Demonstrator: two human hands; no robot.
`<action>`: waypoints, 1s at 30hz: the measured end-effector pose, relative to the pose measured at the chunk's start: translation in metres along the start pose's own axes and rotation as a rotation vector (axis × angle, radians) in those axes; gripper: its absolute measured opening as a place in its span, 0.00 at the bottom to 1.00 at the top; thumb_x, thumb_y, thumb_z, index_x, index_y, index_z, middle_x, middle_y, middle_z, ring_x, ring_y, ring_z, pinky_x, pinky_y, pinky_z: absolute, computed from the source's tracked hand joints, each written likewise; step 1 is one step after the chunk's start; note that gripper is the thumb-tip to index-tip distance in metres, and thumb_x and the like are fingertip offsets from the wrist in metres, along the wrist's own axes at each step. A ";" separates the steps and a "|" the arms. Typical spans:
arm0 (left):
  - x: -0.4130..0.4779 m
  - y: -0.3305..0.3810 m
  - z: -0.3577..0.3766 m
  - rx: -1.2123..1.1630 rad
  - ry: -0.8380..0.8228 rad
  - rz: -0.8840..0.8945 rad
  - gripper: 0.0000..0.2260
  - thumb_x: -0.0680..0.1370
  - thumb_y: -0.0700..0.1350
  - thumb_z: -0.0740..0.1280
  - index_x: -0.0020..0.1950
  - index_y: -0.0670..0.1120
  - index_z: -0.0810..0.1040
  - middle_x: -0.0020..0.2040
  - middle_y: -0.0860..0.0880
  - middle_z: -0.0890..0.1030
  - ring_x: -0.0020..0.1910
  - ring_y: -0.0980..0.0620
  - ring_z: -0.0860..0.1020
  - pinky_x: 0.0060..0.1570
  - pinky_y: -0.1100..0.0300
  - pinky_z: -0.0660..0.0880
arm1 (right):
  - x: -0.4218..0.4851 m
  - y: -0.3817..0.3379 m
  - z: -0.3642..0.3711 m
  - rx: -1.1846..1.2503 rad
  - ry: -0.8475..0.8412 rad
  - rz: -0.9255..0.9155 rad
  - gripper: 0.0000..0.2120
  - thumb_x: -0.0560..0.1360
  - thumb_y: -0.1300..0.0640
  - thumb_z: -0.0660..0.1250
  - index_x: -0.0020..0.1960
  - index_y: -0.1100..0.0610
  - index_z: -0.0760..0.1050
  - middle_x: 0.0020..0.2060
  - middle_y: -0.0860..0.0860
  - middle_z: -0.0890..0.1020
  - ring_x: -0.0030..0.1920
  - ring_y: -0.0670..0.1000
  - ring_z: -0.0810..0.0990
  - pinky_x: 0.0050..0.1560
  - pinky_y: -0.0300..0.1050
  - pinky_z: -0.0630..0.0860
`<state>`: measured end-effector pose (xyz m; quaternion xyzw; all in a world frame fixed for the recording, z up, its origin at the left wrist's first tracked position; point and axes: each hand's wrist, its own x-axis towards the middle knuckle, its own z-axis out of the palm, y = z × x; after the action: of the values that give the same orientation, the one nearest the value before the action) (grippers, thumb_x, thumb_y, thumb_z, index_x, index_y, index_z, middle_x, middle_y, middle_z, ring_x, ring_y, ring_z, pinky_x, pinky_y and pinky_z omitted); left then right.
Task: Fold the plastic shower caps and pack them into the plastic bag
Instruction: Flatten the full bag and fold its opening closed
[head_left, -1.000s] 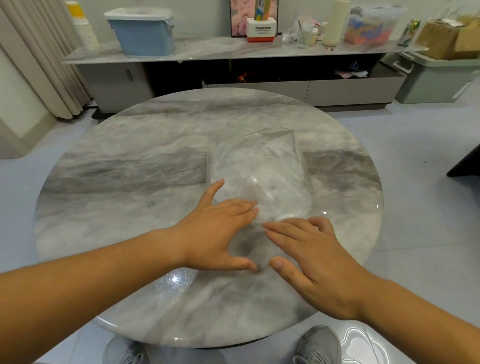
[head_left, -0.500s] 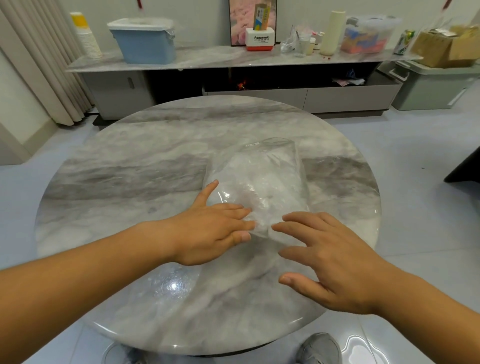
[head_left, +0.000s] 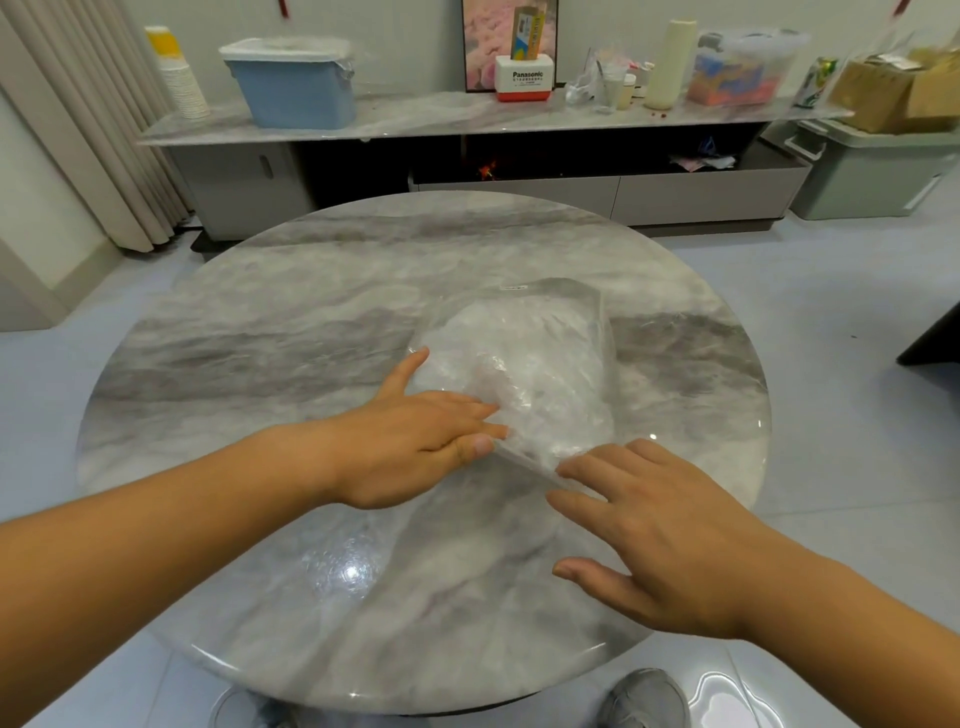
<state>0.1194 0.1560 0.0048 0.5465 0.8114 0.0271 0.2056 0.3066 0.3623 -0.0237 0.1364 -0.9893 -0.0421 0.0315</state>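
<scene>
- A pale curtain hangs at the far left; beside it a stack of paper cups and a blue bin stand on the long low cabinet against the wall
- The round marble table fills the middle of the view
- The left hand reaches in from the left, palm down, grasping nothing; its straight fingers lie flat on the near left edge of the plastic bag, and its thumb is spread out along the bag's left side
- The bag lies on the table right of centre, its long side running away from the person; the white crumpled shower caps are inside it, bulging it upward
- The right hand is loose and spread, gripping nothing; its fingertips sit at the bag's near right corner, though whether they press down I cannot tell
- A grey storage box stands on the floor at the far right
</scene>
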 end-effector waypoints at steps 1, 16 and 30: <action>0.000 0.002 0.001 0.008 -0.009 0.007 0.23 0.84 0.60 0.43 0.79 0.63 0.62 0.80 0.63 0.57 0.78 0.68 0.49 0.73 0.48 0.24 | 0.001 0.000 0.001 -0.002 -0.046 0.015 0.26 0.80 0.32 0.53 0.56 0.50 0.80 0.56 0.51 0.81 0.52 0.55 0.79 0.50 0.51 0.77; 0.001 0.011 0.008 0.034 -0.039 0.017 0.23 0.84 0.61 0.41 0.79 0.65 0.59 0.81 0.62 0.56 0.78 0.67 0.48 0.73 0.46 0.25 | 0.003 -0.015 -0.013 0.160 -0.298 0.097 0.31 0.79 0.32 0.55 0.75 0.48 0.66 0.82 0.51 0.48 0.80 0.51 0.47 0.70 0.49 0.71; 0.000 0.019 0.018 0.090 -0.062 0.008 0.23 0.85 0.60 0.42 0.79 0.64 0.58 0.82 0.60 0.55 0.80 0.63 0.47 0.71 0.43 0.23 | 0.001 -0.006 -0.032 0.471 0.429 0.058 0.22 0.83 0.40 0.55 0.56 0.53 0.81 0.59 0.48 0.80 0.62 0.49 0.76 0.59 0.51 0.74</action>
<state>0.1427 0.1602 -0.0068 0.5589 0.8030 -0.0257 0.2055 0.3096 0.3536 0.0081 0.1172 -0.9461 0.2188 0.2079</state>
